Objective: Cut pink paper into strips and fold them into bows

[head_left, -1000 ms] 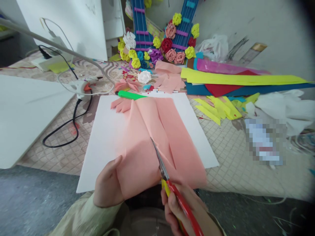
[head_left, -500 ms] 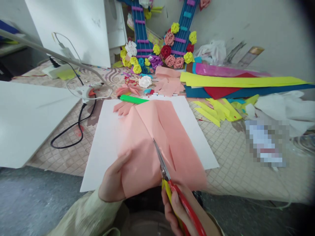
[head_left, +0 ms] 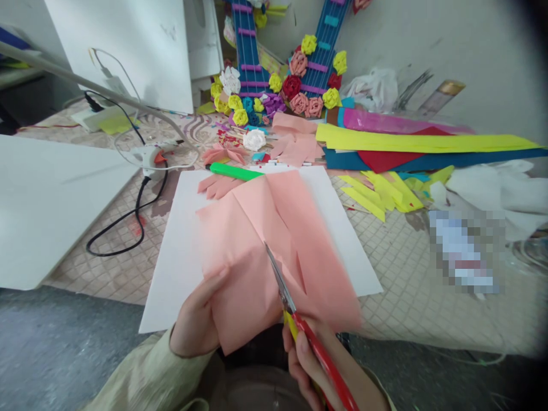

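The left hand [head_left: 199,314] is pinching the pink paper [head_left: 244,268] at its left edge, thumb on top, other fingers partly hidden beneath. The right hand [head_left: 314,357] is gripping the scissors [head_left: 287,297], fingers closed around the handles; the blades are meeting the paper near its middle. The paper is partly covering the white sheet [head_left: 166,279] at the near edge of the counter [head_left: 398,297].

Head-worn view, forward and down over hands [head_left: 194,322]
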Demonstrator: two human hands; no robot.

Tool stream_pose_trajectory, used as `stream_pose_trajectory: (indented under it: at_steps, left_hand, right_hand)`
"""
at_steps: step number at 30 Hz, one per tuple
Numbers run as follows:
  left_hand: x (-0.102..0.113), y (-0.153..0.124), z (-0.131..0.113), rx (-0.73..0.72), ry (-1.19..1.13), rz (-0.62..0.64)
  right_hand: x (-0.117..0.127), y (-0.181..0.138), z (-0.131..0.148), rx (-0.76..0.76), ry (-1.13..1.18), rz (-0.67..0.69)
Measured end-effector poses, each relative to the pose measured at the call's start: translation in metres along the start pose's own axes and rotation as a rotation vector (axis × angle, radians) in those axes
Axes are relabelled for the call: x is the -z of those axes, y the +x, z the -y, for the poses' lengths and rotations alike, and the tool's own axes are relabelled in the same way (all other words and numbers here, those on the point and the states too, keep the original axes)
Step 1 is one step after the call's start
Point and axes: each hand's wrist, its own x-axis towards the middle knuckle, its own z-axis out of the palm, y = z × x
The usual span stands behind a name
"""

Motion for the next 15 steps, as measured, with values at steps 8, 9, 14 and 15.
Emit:
stream_pose_trajectory:
  at_steps: [8, 9, 14, 15]
  left_hand:
    - [0.0074, 0.0030, 0.0030, 0.036, 0.007, 0.025]
    - [0.0081, 0.0031, 0.0031, 0.033, 0.011, 0.025]
    - [0.0101, 0.0036, 0.0039, 0.013, 0.023, 0.030]
    - [0.0101, 0.0036, 0.0040, 0.011, 0.023, 0.031]
  right_hand:
    - [0.0067, 0.0044, -0.0003, 0.048, -0.194, -0.039]
    - [0.0059, 0.0047, -0.0009, 0.034, -0.179, -0.027]
    - [0.0021, 0.0045, -0.0009, -0.043, -0.054, 0.014]
    - [0.0019, 0.0043, -0.0003, -0.065, -0.026, 0.022]
